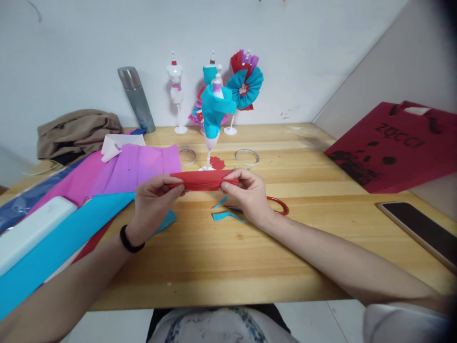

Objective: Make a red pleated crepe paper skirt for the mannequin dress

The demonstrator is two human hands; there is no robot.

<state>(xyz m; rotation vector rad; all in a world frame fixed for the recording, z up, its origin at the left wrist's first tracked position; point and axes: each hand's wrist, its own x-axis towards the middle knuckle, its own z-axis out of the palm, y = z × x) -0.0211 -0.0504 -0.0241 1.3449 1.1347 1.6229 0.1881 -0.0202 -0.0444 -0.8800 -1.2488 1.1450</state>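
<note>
The red strip (204,180) is held just above the bench (228,257), about midway between its left and right edges, in front of the blue-dressed mannequin (213,119). Its long axis runs left to right, roughly parallel to the near edge. Left hand (153,202) fingers are clamped on the left end; right hand (246,193) fingers are clamped on the right end. Both hands are equally near. A red ring (280,204) lies just right of the right hand.
</note>
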